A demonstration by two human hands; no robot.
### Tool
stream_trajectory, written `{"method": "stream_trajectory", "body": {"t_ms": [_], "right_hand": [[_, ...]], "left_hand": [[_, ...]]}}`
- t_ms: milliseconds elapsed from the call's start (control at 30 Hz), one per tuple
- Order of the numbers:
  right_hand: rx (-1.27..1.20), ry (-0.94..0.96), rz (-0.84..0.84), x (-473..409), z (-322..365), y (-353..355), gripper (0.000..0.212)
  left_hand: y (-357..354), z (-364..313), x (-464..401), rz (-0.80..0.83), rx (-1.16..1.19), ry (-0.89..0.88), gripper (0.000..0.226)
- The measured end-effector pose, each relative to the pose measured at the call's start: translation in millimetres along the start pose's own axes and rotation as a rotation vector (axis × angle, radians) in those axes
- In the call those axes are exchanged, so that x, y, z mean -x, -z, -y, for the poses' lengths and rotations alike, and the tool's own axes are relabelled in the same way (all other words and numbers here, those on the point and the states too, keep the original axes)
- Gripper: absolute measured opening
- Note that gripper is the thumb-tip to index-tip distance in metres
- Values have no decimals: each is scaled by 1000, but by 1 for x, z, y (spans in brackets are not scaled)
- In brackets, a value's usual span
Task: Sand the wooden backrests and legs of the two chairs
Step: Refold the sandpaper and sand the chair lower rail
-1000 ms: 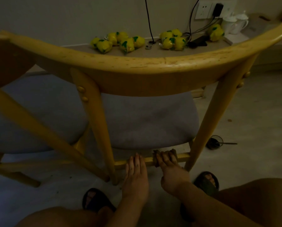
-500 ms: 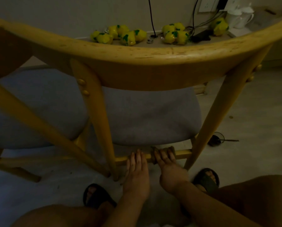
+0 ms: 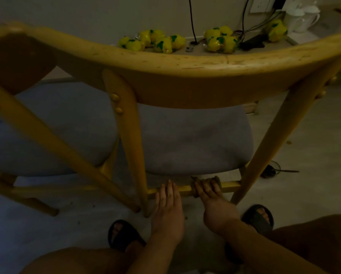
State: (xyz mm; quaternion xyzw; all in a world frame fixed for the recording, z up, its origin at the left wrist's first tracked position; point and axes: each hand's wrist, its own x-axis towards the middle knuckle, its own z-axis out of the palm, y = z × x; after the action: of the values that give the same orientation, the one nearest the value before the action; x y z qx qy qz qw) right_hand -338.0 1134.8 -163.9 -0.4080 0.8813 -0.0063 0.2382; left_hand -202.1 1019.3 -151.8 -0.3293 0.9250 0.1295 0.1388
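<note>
While the right hand [image 3: 209, 194] is gripping sandpaper [image 3: 217, 179] around the near chair's low rear rung [image 3: 185, 188], the flat, open left hand [image 3: 168, 206] is steadying it; two chairs are standing side by side.

No legible text, perhaps from dimness

Right hand [image 3: 209, 191] slid the sandpaper [image 3: 206, 185] slightly leftward along the rung [image 3: 231, 184].

Left hand [image 3: 166, 206] flat with straight fingers; right hand [image 3: 213, 198] forward, fingers curled in a grip.
</note>
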Motion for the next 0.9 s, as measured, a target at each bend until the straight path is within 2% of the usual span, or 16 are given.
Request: {"method": "stream_trajectory", "body": {"t_ms": [100, 167, 333, 433, 567, 667, 733, 833, 900], "right_hand": [[-32, -90, -30, 6, -23, 3, 103], [-29, -113, -17, 4, -14, 3, 103], [10, 43, 38, -11, 35, -8, 98], [30, 53, 32, -8, 13, -4, 100], [29, -65, -18, 4, -22, 3, 99], [5, -113, 13, 2, -2, 2, 94], [7, -45, 41, -6, 26, -3, 93], [-17, 73, 61, -13, 45, -9, 96], [-1, 84, 49, -10, 31, -9, 97]], "left_hand": [[-2, 1, -1, 1, 28, 17, 90], [-4, 0, -2, -15, 33, 24, 87], [-9, 0, -3, -2, 21, 26, 77], [-10, 2, -4, -4, 22, 25, 78], [-9, 5, -5, -6, 10, 25, 80], [-14, 8, -3, 31, 14, 40, 82], [-13, 6, -4, 13, 15, 40, 79], [-12, 1, -3, -190, 57, 11, 71], [-12, 3, -1, -75, 40, 11, 78]]}}
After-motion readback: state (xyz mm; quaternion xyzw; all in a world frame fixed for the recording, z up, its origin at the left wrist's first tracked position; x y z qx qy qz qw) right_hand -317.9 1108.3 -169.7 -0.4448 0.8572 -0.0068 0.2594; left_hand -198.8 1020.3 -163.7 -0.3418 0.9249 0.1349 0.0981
